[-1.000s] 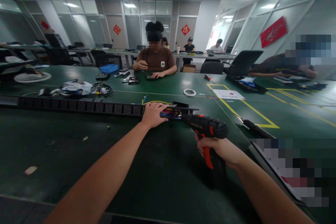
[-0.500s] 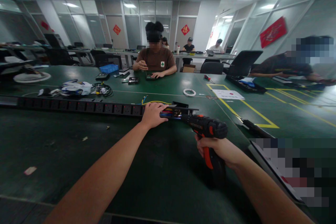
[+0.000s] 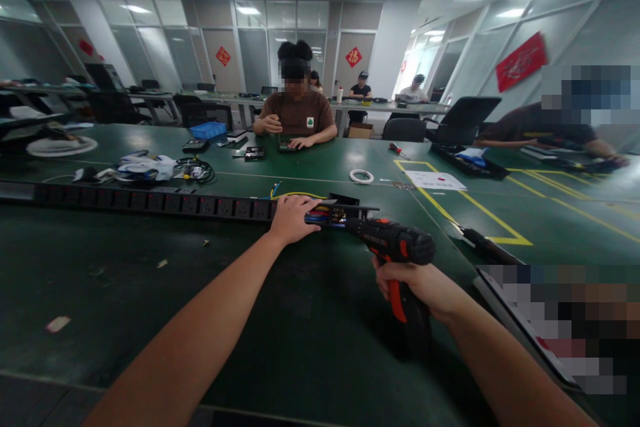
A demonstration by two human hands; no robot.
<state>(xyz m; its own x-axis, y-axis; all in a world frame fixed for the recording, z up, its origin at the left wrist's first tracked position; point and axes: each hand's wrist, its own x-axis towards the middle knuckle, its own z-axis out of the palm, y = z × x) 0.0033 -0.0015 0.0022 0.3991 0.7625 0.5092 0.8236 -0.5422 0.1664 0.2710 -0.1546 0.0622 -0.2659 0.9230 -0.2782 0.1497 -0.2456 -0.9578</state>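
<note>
A long black power strip [image 3: 150, 202] lies across the green table [image 3: 125, 293]. My left hand [image 3: 293, 219] presses down on its right end, fingers curled over the casing, beside an opened section showing coloured wires [image 3: 327, 215]. My right hand [image 3: 420, 290] is closed around the handle of a black and red cordless screwdriver [image 3: 395, 250]. The tool's tip points left into the opened end of the strip, close to my left fingers.
A person in a brown shirt [image 3: 299, 117] sits across the table with small black parts. A white tape ring [image 3: 361, 176], a paper sheet [image 3: 434, 180], a wire bundle [image 3: 145, 169] and a blue bin [image 3: 207, 130] lie further off. Another person [image 3: 545, 130] leans over the table at right.
Both my hands and the screwdriver stay in place. The person at the right has shifted slightly.
</note>
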